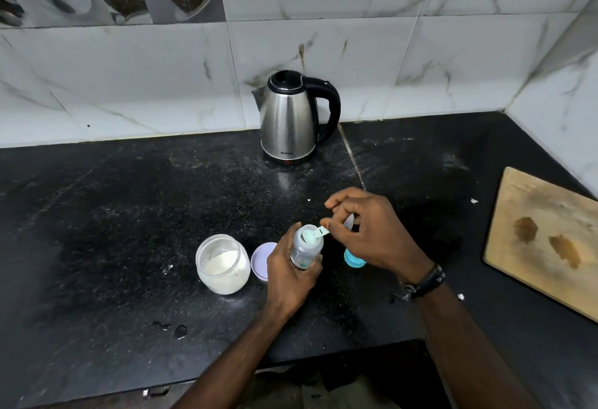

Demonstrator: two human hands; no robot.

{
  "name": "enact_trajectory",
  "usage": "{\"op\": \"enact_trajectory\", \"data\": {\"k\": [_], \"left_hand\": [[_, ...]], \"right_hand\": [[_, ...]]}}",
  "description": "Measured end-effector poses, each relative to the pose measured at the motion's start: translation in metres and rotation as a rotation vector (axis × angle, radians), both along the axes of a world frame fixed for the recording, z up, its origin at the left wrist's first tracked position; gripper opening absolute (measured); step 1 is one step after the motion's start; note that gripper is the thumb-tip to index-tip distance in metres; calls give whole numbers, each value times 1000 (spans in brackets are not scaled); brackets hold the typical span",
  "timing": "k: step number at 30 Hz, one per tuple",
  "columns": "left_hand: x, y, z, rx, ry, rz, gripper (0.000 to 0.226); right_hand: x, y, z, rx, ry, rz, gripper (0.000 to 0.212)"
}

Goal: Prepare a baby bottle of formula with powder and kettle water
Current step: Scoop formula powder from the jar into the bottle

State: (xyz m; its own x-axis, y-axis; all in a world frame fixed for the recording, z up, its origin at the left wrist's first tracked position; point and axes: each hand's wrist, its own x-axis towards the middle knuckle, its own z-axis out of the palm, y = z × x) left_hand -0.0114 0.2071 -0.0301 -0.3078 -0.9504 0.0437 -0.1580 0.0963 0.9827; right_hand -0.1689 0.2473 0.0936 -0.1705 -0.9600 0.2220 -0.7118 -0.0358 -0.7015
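Note:
My left hand [289, 274] grips a clear baby bottle [305, 246], open at the top and tilted slightly. My right hand [372, 234] pinches the handle of a small white scoop [315, 234], whose bowl sits over the bottle's mouth. An open glass jar [223, 264] of white powder stands left of the bottle, its pale lid [260, 261] lying beside it. A blue bottle cap [354, 261] rests under my right hand, partly hidden. The steel kettle [288, 117] with a black handle stands at the back against the wall.
The black stone counter [129, 230] is dusted with powder and has small wet spots near the front. A wooden cutting board [543, 240] lies at the right edge. Tiled walls close the back and the right corner.

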Motion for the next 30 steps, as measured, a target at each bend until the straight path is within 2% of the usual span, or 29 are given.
{"op": "enact_trajectory", "data": {"k": [10,20,30], "left_hand": [[-4,5,-2,-16,38,-30,53],[-14,4,-16,39,5,-93,56],[-14,6,-33,27,-43,-89,54]], "right_hand": [[-33,9,-17,-146,-49,-150,13],[-41,10,-35,-101,-118,-280,23],[-39,6,-42,-75,-153,-300,25]]}}
